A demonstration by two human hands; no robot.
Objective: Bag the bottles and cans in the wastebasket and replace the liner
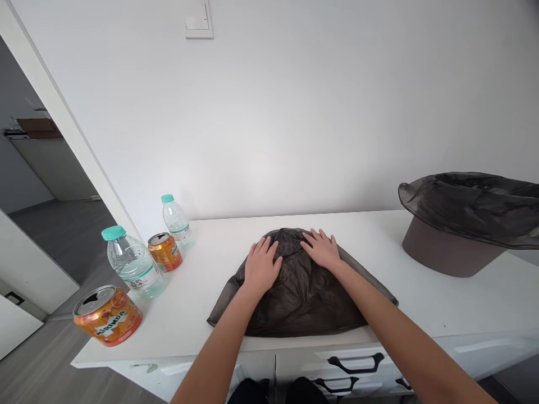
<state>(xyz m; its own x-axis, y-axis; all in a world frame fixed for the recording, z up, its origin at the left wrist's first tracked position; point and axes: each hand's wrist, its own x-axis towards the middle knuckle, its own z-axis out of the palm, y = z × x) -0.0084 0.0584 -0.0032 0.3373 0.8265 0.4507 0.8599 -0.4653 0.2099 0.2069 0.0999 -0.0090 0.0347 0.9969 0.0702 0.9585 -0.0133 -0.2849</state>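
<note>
A black plastic bag lies spread on the white cabinet top, wide toward the front edge and narrow at the back. My left hand rests flat on its upper left part, fingers apart. On the upper right part lies my right hand, palm down with its fingers spread. Neither hand grips anything.
On the left of the cabinet top stand two orange cans and two clear bottles with teal caps. A brown bin lined with a black bag stands at right. Behind is a white wall.
</note>
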